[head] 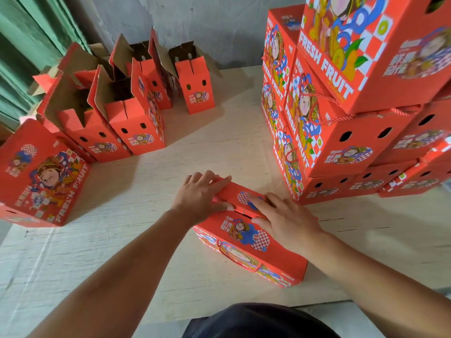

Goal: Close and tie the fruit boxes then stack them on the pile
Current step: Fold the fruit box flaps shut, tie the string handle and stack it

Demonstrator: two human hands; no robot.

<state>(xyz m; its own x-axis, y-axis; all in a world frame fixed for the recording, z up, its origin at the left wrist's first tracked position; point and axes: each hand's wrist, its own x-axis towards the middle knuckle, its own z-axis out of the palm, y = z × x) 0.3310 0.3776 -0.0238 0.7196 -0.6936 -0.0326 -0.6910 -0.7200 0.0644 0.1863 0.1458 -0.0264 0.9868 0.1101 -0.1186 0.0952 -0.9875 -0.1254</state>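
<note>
A red printed fruit box [253, 242] stands on the pale wooden table [146, 240] in front of me, its red cord handle [238, 261] hanging on the near side. My left hand [199, 195] grips the far top flap at its left end, fingers curled over it and thumb beneath. My right hand [284, 219] lies flat on the top flaps with straight fingers, pressing them down. The top seam between the flaps shows a narrow gap.
A tall pile of closed red boxes [341, 113] rises at the right. Several open boxes with raised flaps [127, 103] stand at the back left. One closed box [41, 176] lies at the left edge. A grey wall runs behind.
</note>
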